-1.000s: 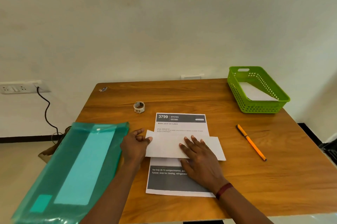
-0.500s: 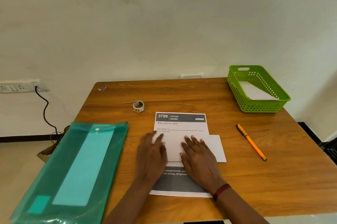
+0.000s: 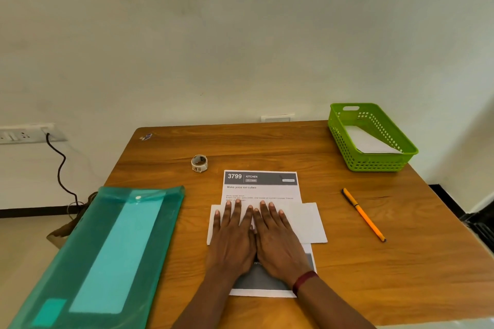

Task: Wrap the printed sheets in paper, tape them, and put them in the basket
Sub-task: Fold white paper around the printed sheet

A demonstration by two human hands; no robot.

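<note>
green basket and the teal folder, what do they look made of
Green basket: likely rigid moulded plastic, bright uniform colour, grid of holes in its walls. Teal folder: probably thin flexible plastic, translucent with slight sheen; a lighter sheet shows through, snap button.

Surface: wood-grain, satin sheen. Basket: perforated green plastic. Folder: translucent teal plastic (glossy). Printed sheets: matt paper.

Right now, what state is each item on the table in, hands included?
Printed sheets, flat on the table, unwrapped.
Wrapping paper, laid crosswise over the sheets, untaped.
Left hand, flat, pressing the wrapping paper.
Right hand, flat, pressing the wrapping paper.
Tape roll, lying untouched on the table.
Basket, upright, white paper inside.
Pen, lying untouched.
Green folder, flat, overhanging the table edge.
</note>
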